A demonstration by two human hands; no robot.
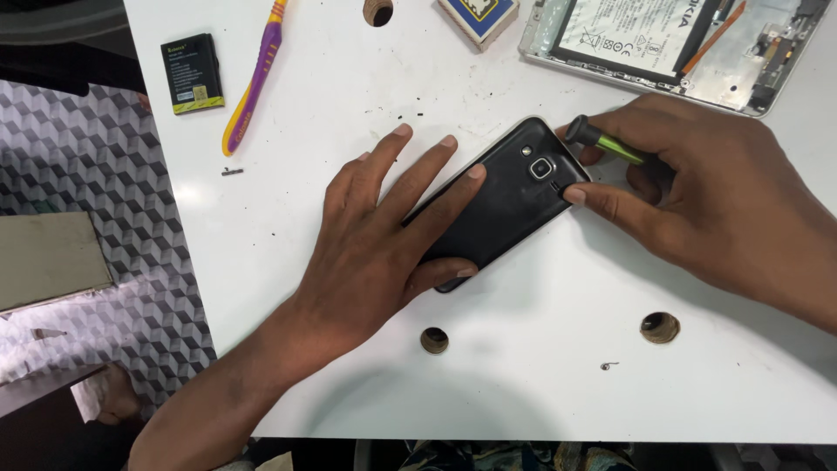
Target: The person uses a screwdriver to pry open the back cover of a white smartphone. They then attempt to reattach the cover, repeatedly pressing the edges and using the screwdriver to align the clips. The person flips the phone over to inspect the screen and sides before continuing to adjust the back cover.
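A black smartphone (510,196) lies face down on the white table (540,366), its camera lens toward the upper right. My left hand (384,244) rests flat on the phone's lower half, fingers spread across its back. My right hand (715,192) grips a green and black screwdriver (610,142) and its index fingertip presses against the phone's right edge near the camera.
An opened phone with exposed battery (671,44) lies at the top right. A small black battery (192,74) and a purple and yellow toothbrush (255,83) lie at the top left. A small box (478,17) sits at the top. Round holes (660,327) pierce the table.
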